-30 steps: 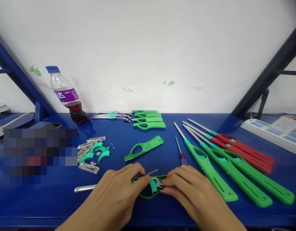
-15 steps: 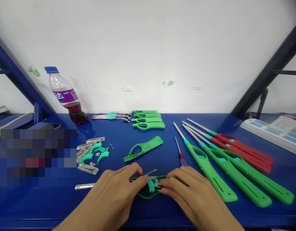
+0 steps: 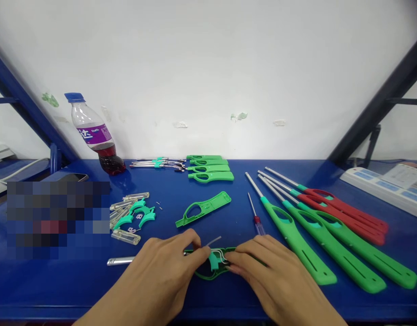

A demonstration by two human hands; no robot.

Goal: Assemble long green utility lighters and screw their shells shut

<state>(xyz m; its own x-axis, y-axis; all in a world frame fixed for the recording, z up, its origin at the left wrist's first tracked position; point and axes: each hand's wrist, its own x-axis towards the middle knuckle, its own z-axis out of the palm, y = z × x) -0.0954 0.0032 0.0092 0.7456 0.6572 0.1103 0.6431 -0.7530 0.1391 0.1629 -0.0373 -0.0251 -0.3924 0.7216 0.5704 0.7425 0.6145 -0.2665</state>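
Between my hands lies an opened green lighter shell point(image 3: 206, 275) with a teal trigger point(image 3: 214, 261) and white wires point(image 3: 222, 256) inside. My left hand point(image 3: 168, 267) pinches the shell's left part, thumb and index finger near a thin clear tube point(image 3: 214, 241). A metal rod point(image 3: 119, 261) sticks out left from under this hand. My right hand point(image 3: 271, 271) has its fingers pressed together on the right part of the shell, at the wires' ends. The fingertips hide what lies beneath them. Beyond my hands rests a separate green half shell point(image 3: 206, 208).
A purple-handled screwdriver point(image 3: 258, 225), green lighters point(image 3: 296, 240) and red lighters point(image 3: 344, 210) lie right. Clear tanks point(image 3: 126, 237) and teal triggers point(image 3: 148, 217) lie left. Behind are a bottle point(image 3: 98, 136), rod assemblies point(image 3: 157, 163) and green shells point(image 3: 211, 175). A power strip point(image 3: 381, 185) lies far right.
The whole view has shifted slightly. Both hands keep nearly the same hold on the green shell, with the right fingertips moved very little.
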